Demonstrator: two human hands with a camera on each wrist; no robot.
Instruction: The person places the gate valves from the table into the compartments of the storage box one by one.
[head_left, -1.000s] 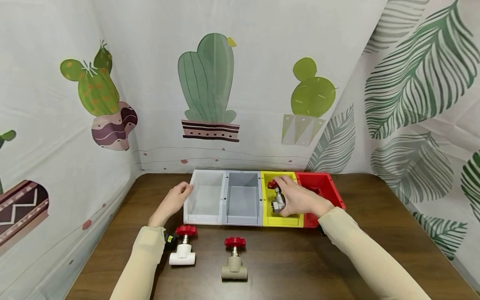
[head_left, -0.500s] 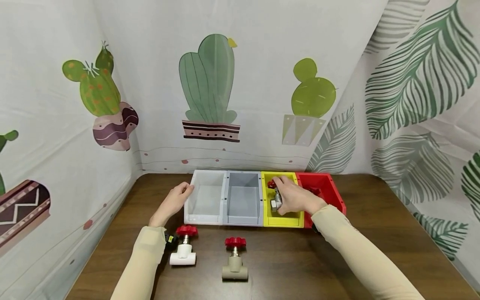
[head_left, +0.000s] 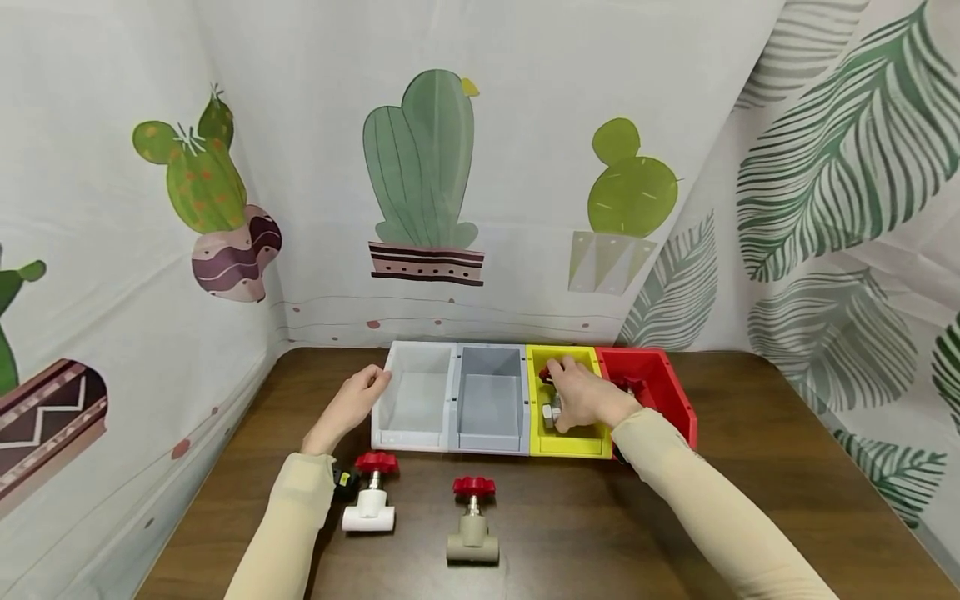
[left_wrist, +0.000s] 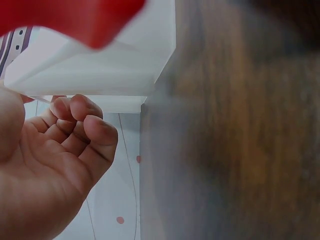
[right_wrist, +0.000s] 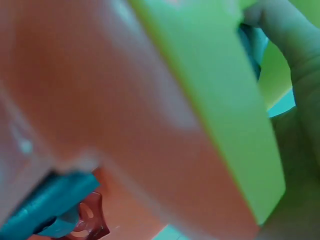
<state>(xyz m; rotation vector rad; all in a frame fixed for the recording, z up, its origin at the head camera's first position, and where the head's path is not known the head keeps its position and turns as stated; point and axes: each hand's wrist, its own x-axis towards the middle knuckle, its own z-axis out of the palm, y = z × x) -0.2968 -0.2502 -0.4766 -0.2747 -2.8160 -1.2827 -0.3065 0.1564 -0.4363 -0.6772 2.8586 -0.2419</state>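
Note:
My right hand (head_left: 588, 398) reaches down into the yellow bin (head_left: 572, 447) and holds a metal gate valve (head_left: 551, 414) with a red handwheel (head_left: 546, 377). Its fingers cover much of the valve body. In the right wrist view, part of my hand (right_wrist: 305, 60) shows beyond the bin wall, with a sliver of the valve (right_wrist: 252, 47) by the fingertip. My left hand (head_left: 351, 404) grips the left rim of the white bin (head_left: 411, 438). The left wrist view has these curled fingers (left_wrist: 97, 131) right at the bin's edge.
A grey bin (head_left: 489, 444) stands between the white and yellow ones. The red bin (head_left: 681, 408) at the right holds another valve (head_left: 628, 387). Nearer on the wooden table (head_left: 570, 542) lie a white plastic valve (head_left: 369, 511) and a beige one (head_left: 472, 540), both red-wheeled.
My right hand has lowered slightly deeper into the yellow bin with the metal valve, and the right forearm has shifted a little left. My left hand stays at the white bin.

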